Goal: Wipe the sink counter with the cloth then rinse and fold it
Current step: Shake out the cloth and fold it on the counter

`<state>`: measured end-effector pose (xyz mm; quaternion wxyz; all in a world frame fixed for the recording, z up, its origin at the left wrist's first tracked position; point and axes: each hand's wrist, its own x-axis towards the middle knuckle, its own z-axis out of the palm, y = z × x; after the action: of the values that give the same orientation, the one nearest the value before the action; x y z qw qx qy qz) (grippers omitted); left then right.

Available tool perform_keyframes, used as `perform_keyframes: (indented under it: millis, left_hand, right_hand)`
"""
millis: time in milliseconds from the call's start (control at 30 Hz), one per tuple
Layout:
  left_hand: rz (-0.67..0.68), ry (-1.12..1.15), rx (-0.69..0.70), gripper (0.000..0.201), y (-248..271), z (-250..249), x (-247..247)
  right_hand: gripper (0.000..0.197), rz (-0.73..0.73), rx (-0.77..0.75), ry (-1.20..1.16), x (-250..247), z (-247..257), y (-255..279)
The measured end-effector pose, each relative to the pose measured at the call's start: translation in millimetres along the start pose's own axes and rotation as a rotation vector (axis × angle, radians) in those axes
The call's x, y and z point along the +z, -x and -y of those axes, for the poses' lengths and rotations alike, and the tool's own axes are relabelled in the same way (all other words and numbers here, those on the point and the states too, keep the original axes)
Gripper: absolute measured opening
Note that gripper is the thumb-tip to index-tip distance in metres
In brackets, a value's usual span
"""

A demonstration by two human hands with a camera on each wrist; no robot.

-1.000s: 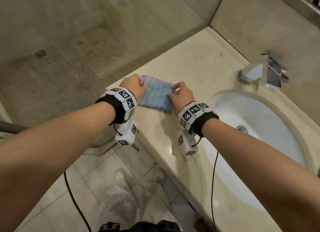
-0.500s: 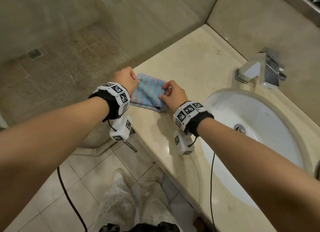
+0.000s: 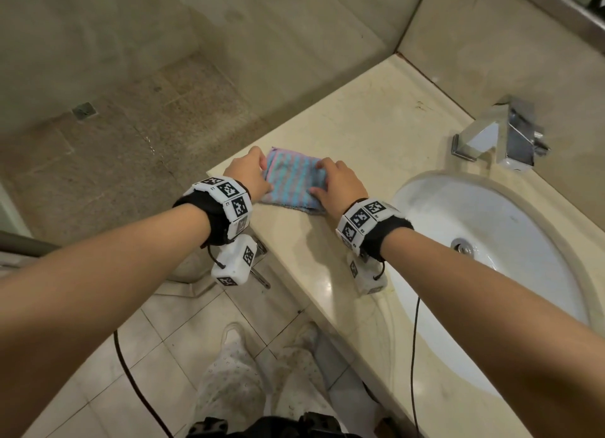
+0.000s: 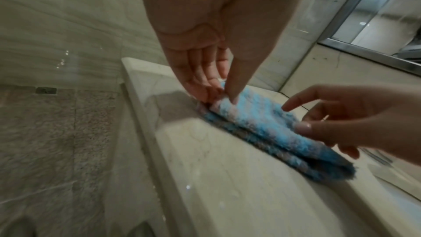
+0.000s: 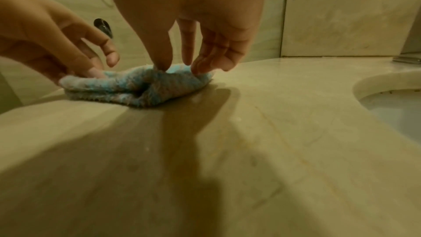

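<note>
A folded cloth (image 3: 291, 184) with blue and pink stripes lies on the beige counter (image 3: 360, 116), near its left front corner. My left hand (image 3: 263, 175) is at the cloth's left edge. In the left wrist view this left hand (image 4: 218, 96) pinches that edge of the cloth (image 4: 262, 125), thumb on top. My right hand (image 3: 319, 179) is at the cloth's right side. In the right wrist view the right hand (image 5: 180, 68) has its thumb and curled fingers pinching the top layer of the cloth (image 5: 136, 87), which bulges between them.
A white oval sink basin (image 3: 507, 228) is set in the counter to the right, with a chrome faucet (image 3: 501, 136) behind it. The counter's front edge runs just below my wrists. A shower floor (image 3: 114, 149) lies to the left. Cables hang from both wrists.
Both hands stay at the cloth's two sides. The right hand's fingers have crept further over the cloth's far right corner. The cloth has barely shifted on the counter.
</note>
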<state>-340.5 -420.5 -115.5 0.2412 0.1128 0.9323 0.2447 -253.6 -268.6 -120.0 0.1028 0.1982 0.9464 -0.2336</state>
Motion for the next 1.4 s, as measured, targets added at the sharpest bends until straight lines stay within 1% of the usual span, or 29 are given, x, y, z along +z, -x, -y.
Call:
perform_keyframes:
  millis: [100,167,267,300,333,367,400,467,500,533,600,700,767,800,833,867,900,933,1000,1067,1133,1200,1267,1333,1400]
  left_hand:
    - [-0.025,0.005,0.051,0.031,1,5,-3]
    - [-0.064,-0.043,0.123,0.026,1,8,-2]
    - [-0.195,-0.075,0.377,0.021,4,5,4]
    - [-0.195,-0.1,0.463,0.021,3,3,6]
    - [-0.156,-0.154,0.543,0.024,2,1,8]
    - [-0.084,-0.229,0.599,0.03,1,-1,10]
    - [0.001,-0.309,0.623,0.038,-1,-2,11]
    - [0.138,-0.461,0.587,0.053,-4,0,13]
    - [0.178,-0.526,0.555,0.059,-5,3,13]
    - [0.207,-0.583,0.523,0.062,-5,6,14]
    - [0.243,-0.667,0.483,0.062,-5,12,17]
    - [0.272,-0.708,0.47,0.063,-6,12,19]
    - [0.248,-0.671,0.492,0.064,-7,7,15]
    - [0.194,-0.632,0.526,0.062,-7,5,12]
    - [0.118,-0.586,0.563,0.058,-7,5,9]
    - [0.053,-0.553,0.588,0.052,-6,5,6]
    - [0.015,-0.54,0.598,0.048,-5,8,4]
    - [0.004,-0.541,0.595,0.044,-4,11,2]
    - [0.016,-0.534,0.565,0.04,-4,19,0]
    - [0.035,-0.499,0.533,0.039,-4,25,-3]
    - [0.029,-0.485,0.52,0.038,-3,27,-6]
    - [-0.007,-0.494,0.524,0.034,-2,26,-10]
    - [-0.025,-0.499,0.519,0.03,-2,24,-15]
    - [-0.005,-0.5,0.515,0.03,-1,22,-20]
    - [0.017,-0.478,0.51,0.03,0,21,-25]
  right_hand:
    - [0.058,0.063,-0.05,0.198,5,1,1]
    - [0.06,0.055,-0.055,0.244,5,1,3]
    - [0.059,-0.034,-0.08,0.225,0,1,5]
    - [0.058,-0.067,-0.094,0.201,-2,0,5]
    - [0.06,-0.076,-0.108,0.18,-4,-1,5]
    - [0.065,-0.05,-0.119,0.176,-5,-2,4]
    - [0.071,0.007,-0.124,0.194,-6,-4,4]
    - [0.081,0.152,-0.114,0.283,-3,-10,6]
    - [0.081,0.202,-0.099,0.339,1,-14,8]
    - [0.08,0.23,-0.088,0.388,5,-16,10]
    - [0.078,0.252,-0.078,0.457,11,-19,12]
    - [0.078,0.288,-0.077,0.482,8,-18,9]
    - [0.076,0.264,-0.091,0.415,3,-16,7]
    - [0.072,0.201,-0.085,0.335,1,-16,6]
    - [0.065,0.105,-0.059,0.227,0,-16,5]
    - [0.055,0.0,0.007,0.11,-1,-15,4]
    - [0.046,-0.085,0.109,-0.001,-4,-14,4]
    - [0.039,-0.119,0.236,-0.106,-6,-12,3]
    - [0.035,-0.069,0.427,-0.241,-12,-7,-1]
    - [0.034,0.005,0.513,-0.321,-17,1,-5]
    - [0.031,0.054,0.527,-0.394,-17,8,-8]
    - [0.042,0.078,0.533,-0.476,-17,14,-8]
    - [0.047,0.102,0.539,-0.593,-17,16,-8]
    - [0.048,0.154,0.547,-0.709,-19,17,-7]
    - [0.049,0.144,0.545,-0.751,-20,21,-10]
